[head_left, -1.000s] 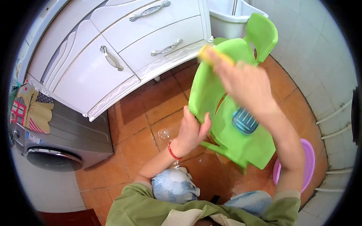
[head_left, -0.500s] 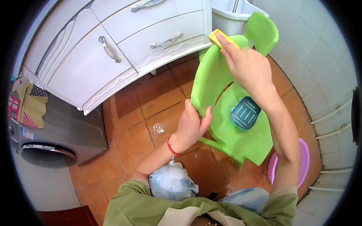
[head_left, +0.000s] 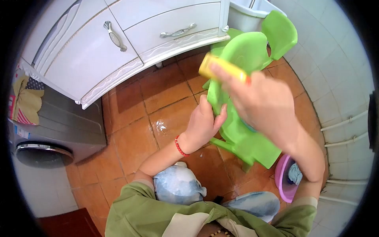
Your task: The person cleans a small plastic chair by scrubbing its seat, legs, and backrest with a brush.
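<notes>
A green plastic chair (head_left: 252,144) stands in front of me, its backrest toward my left side. My left hand (head_left: 202,125), with a red bead bracelet at the wrist, grips the near left edge of the backrest between thumb and fingers. In my right hand (head_left: 260,104) is a yellow brush or sponge (head_left: 224,68), blurred by motion, held over the backrest's left edge; contact is unclear. Beneath the right hand, only a sliver of the blue soap dish (head_left: 248,125) shows on the seat.
Behind stands another green chair (head_left: 279,35) near a white tub (head_left: 246,17). White cabinets (head_left: 85,51) and a grey washing machine (head_left: 67,122) are at left. At right, a pink basin (head_left: 281,177) holds a bluish cloth (head_left: 294,173). Pipes run along the tiled wall.
My right hand and the yellow item have moved from the backrest's top down to its left edge. The hand now covers most of the soap dish. My left hand keeps its grip.
</notes>
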`<act>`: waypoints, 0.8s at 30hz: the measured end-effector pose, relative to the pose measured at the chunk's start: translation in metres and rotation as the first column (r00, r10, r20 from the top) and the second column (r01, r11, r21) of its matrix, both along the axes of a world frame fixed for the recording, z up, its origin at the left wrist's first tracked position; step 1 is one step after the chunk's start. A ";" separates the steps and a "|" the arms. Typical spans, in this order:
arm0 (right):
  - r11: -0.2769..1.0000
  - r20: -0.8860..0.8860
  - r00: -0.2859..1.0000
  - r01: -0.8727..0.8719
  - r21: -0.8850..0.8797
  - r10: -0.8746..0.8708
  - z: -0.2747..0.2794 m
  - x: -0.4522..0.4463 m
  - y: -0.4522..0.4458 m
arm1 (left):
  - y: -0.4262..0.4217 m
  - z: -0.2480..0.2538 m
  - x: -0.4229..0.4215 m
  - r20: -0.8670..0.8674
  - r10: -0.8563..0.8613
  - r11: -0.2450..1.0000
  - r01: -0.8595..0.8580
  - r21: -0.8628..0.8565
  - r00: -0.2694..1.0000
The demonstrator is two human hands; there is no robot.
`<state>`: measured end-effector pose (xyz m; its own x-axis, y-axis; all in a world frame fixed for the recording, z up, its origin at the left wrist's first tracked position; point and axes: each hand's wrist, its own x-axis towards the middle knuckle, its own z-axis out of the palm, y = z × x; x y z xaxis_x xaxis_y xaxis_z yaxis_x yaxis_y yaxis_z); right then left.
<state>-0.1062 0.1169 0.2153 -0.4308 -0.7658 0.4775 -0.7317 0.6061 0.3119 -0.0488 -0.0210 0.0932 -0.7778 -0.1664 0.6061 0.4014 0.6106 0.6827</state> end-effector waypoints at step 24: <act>0.976 0.296 0.952 -0.130 0.177 0.073 0.024 0.031 0.007 | -0.003 -0.016 -0.010 -0.049 -0.144 0.990 0.144 -0.005 0.988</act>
